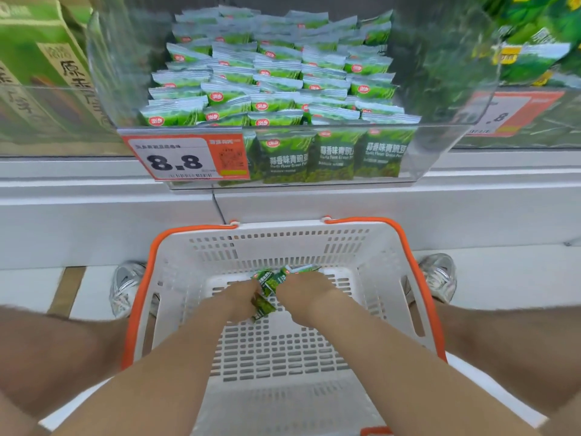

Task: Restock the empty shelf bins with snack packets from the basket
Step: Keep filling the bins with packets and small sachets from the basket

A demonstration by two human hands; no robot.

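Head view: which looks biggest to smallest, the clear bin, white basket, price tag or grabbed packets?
1. Clear plastic shelf bin and white slotted plastic basket: about alike; basket nearer, so unsure.
2. Orange-and-white price tag.
3. Green snack packets being grabbed.

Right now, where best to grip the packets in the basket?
Likely from above: the packets lie bunched on the floor of the basket, whose tall walls block the sides. Pinch the crumpled bodies, as the left hand and right hand do.

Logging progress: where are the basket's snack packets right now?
Head view, lower centre: the green packets are inside the basket, gripped by the left hand and right hand.
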